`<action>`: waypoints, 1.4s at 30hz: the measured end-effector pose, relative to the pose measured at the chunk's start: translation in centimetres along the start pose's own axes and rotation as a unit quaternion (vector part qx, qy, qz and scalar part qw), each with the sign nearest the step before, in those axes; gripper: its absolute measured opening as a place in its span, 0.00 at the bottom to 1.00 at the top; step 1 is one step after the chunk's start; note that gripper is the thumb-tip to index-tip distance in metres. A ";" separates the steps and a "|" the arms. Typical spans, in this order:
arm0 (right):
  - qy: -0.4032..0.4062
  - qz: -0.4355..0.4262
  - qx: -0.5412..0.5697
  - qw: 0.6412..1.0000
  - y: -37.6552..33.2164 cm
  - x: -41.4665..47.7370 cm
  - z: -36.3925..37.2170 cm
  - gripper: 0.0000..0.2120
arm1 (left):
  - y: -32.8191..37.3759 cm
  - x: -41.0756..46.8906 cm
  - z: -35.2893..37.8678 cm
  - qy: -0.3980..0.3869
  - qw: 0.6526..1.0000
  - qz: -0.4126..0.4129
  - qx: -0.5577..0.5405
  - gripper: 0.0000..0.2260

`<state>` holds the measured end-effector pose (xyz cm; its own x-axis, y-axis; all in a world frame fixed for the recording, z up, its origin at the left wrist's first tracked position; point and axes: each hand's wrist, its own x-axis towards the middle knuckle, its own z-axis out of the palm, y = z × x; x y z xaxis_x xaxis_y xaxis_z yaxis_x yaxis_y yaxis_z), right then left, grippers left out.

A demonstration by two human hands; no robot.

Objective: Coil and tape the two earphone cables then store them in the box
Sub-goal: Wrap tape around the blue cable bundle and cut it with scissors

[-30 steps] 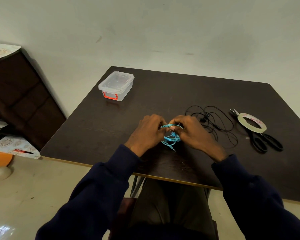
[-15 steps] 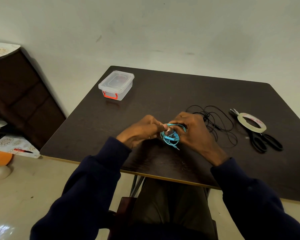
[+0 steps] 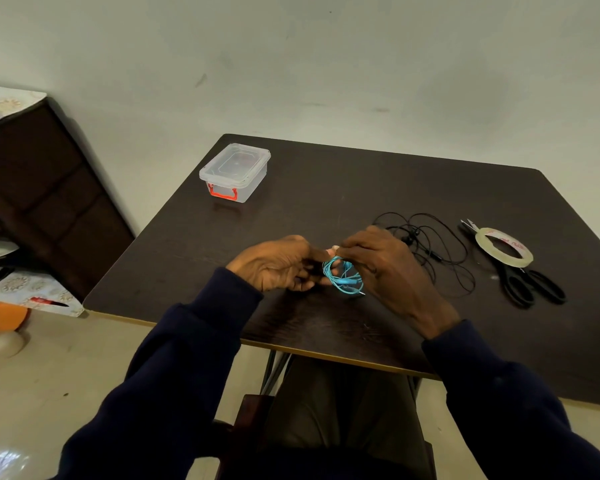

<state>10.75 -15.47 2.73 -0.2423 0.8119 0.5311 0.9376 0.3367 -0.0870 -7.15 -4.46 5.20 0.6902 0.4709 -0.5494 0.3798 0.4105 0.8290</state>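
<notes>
- Nearest, two dark blue sleeves (image 3: 187,358) are seen reaching over the front edge of the dark table (image 3: 326,202).
- Just above the table's front part, the blue earphone cable (image 3: 343,278) is held as a small coil between both hands, its plug hanging at the lower right.
- The coil's left side is pinched by the curled fingers of the left hand (image 3: 278,265).
- Its right side and top are clasped by the bent fingers of the right hand (image 3: 388,268).
- Just behind the right hand, the black earphone cable (image 3: 430,244) is spread loose on the table.
- Further right, black scissors (image 3: 508,273) are laid flat, with the tape roll (image 3: 506,262) resting across their blades.
- Farthest, at the rear left corner, the clear box (image 3: 235,171) is found with its lid on and a red latch facing forward.
</notes>
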 end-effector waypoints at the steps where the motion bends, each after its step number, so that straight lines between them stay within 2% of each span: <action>1: 0.006 0.008 0.009 1.000 0.0 0.0 0.1 0.13 | 0.1 0.1 -0.1 0.002 1.000 0.001 0.006 0.05; 5: 0.022 0.109 0.150 0.982 -0.2 0.0 0.3 0.14 | 0.4 0.1 -0.2 0.036 0.998 0.027 0.049 0.07; 8: -0.014 0.186 0.273 0.944 0.5 0.1 0.0 0.12 | 0.4 0.0 -0.4 0.035 0.996 0.052 0.061 0.08; 12: -0.048 0.235 0.413 0.879 1.2 0.5 -0.2 0.11 | 0.2 0.1 -0.4 0.038 0.996 0.056 0.052 0.08; 19: -0.017 0.230 0.421 0.877 1.1 0.6 0.2 0.07 | 0.3 0.2 -0.9 0.009 0.998 0.038 0.051 0.15; 23: -0.025 0.221 0.411 0.884 1.2 0.8 0.1 0.08 | 0.5 0.4 -1.0 0.010 0.997 0.023 0.073 0.13; 29: -0.034 0.252 0.427 0.868 0.7 0.8 -0.2 0.08 | 0.3 0.8 -1.2 0.015 0.997 0.028 0.069 0.07; 33: -0.020 0.285 0.503 0.816 0.7 0.2 0.0 0.10 | 0.3 0.7 -0.7 0.022 0.995 0.064 0.074 0.09; 38: -0.009 0.316 0.555 0.769 0.5 -0.3 0.0 0.13 | 0.3 0.4 -0.3 0.049 0.984 0.145 0.096 0.15; 42: 0.016 0.345 0.587 0.732 0.2 -0.8 0.1 0.16 | 0.8 0.1 0.2 0.076 0.966 0.189 0.159 0.11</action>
<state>11.14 -15.99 2.24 0.2123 0.9765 0.0372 -0.0305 0.0447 -0.9985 -6.68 -4.23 5.81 0.7275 0.6595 -0.1894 0.3049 -0.0634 0.9503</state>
